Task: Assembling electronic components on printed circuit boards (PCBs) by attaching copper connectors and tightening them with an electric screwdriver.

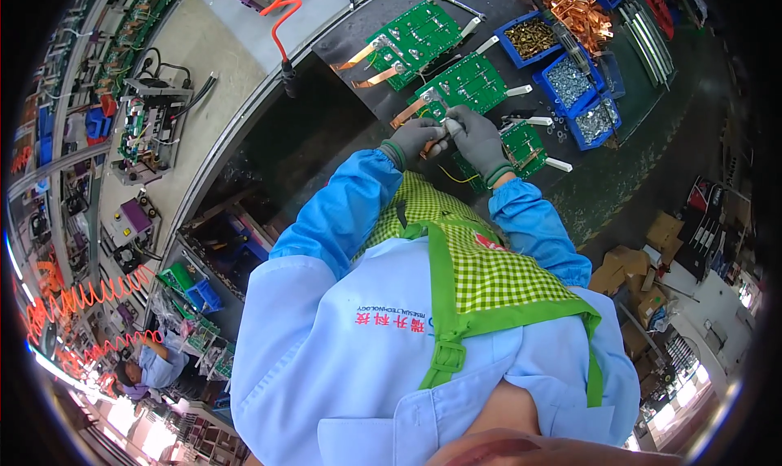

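Both my hands wear grey gloves and meet fingertip to fingertip over the near side of the work table. The fingers of my left hand (419, 140) are closed, and a small copper-coloured piece (428, 148) shows at them; whether it is gripped is hard to see. My right hand (479, 142) pinches at the same spot, its fingertips hiding what is between them. Just beyond lies a green circuit board (471, 83) with a copper strip (409, 113). Partly behind my right hand is another circuit board (525, 147), and a third circuit board (419, 38) lies farther off.
Blue bins hold brass-coloured fasteners (529, 39), silver hardware (568, 81) and washers (595, 122). A wrench (463, 7) lies beyond the boards; copper pieces (574, 14) are heaped at far right. A tool on a red coiled cord (288, 79) hangs at left. Another person (159, 362) is at lower left.
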The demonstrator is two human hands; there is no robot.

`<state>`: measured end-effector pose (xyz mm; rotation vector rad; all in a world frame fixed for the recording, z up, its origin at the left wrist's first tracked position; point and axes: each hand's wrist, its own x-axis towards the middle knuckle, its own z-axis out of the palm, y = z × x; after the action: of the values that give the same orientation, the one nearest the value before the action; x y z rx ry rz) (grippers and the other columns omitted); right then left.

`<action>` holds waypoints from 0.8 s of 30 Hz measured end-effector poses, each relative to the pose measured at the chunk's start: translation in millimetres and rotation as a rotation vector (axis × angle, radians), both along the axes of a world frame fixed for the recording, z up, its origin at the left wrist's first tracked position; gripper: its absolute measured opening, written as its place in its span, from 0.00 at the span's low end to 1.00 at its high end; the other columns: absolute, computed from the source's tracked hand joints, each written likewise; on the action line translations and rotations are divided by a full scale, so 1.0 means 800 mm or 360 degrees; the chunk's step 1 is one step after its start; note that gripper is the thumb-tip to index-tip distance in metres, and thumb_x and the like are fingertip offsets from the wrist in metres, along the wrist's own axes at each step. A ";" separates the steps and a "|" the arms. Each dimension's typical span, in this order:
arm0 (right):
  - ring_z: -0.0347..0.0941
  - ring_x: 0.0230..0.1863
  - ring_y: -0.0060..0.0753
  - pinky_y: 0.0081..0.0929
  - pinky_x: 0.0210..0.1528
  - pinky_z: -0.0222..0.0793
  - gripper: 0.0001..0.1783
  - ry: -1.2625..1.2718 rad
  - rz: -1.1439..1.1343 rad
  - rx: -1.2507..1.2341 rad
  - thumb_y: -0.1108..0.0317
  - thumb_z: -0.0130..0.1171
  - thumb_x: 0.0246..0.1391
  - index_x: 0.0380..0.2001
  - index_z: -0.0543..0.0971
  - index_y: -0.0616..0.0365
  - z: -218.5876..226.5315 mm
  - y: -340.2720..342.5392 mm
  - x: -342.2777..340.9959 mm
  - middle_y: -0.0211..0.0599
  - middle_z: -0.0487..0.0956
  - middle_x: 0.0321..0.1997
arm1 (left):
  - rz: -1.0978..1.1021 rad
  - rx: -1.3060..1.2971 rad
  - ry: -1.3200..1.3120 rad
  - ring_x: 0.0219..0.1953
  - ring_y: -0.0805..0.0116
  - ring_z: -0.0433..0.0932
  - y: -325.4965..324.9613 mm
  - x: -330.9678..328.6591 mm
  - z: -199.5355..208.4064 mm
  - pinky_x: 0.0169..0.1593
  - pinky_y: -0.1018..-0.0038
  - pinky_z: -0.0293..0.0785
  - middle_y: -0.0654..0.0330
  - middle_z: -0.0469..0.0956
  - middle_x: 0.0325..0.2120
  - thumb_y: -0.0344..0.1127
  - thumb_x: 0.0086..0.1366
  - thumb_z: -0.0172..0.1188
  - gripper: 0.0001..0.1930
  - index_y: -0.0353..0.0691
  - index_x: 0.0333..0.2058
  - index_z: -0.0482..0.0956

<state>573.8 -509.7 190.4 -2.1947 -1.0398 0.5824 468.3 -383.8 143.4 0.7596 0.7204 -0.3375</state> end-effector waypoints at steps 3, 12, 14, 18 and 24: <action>0.73 0.34 0.48 0.39 0.36 0.69 0.10 0.0317 -0.0113 0.0130 0.63 0.53 0.51 0.37 0.75 0.52 -0.009 -0.004 0.006 0.42 0.76 0.32 | -0.0014 -0.0012 -0.0007 0.25 0.76 0.74 0.000 0.001 -0.003 0.26 0.84 0.72 0.60 0.76 0.26 0.35 0.61 0.54 0.09 0.35 0.36 0.72; 0.74 0.36 0.42 0.30 0.36 0.71 0.11 -0.0330 0.0078 0.0055 0.66 0.56 0.49 0.38 0.77 0.53 0.003 -0.015 -0.015 0.40 0.75 0.35 | 0.0016 0.0006 -0.0050 0.29 0.76 0.74 -0.002 -0.002 -0.005 0.28 0.85 0.72 0.60 0.76 0.28 0.34 0.61 0.53 0.08 0.34 0.35 0.73; 0.74 0.36 0.42 0.30 0.36 0.71 0.11 -0.0338 0.0119 0.0070 0.67 0.56 0.49 0.37 0.77 0.53 0.004 -0.016 -0.016 0.39 0.74 0.35 | 0.0022 0.0029 -0.0072 0.29 0.76 0.74 -0.001 -0.002 -0.008 0.28 0.85 0.72 0.60 0.76 0.28 0.33 0.61 0.53 0.08 0.34 0.35 0.73; 0.74 0.35 0.40 0.29 0.36 0.71 0.09 -0.0209 0.0015 0.0179 0.68 0.57 0.47 0.35 0.77 0.54 -0.003 -0.014 -0.011 0.39 0.74 0.35 | -0.0019 0.0029 -0.0085 0.29 0.75 0.74 -0.002 0.001 -0.007 0.29 0.84 0.73 0.59 0.76 0.28 0.34 0.61 0.53 0.09 0.34 0.35 0.74; 0.74 0.34 0.37 0.29 0.35 0.70 0.09 0.0217 -0.0093 0.0103 0.69 0.57 0.45 0.33 0.77 0.55 -0.003 -0.005 -0.003 0.39 0.74 0.33 | -0.0020 0.0015 -0.0105 0.31 0.75 0.75 0.001 0.000 -0.004 0.30 0.84 0.74 0.59 0.76 0.29 0.33 0.60 0.53 0.08 0.34 0.35 0.73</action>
<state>571.4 -514.1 188.2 -2.0907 -0.9079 0.6533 468.1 -382.7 140.2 0.7809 0.6559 -0.3196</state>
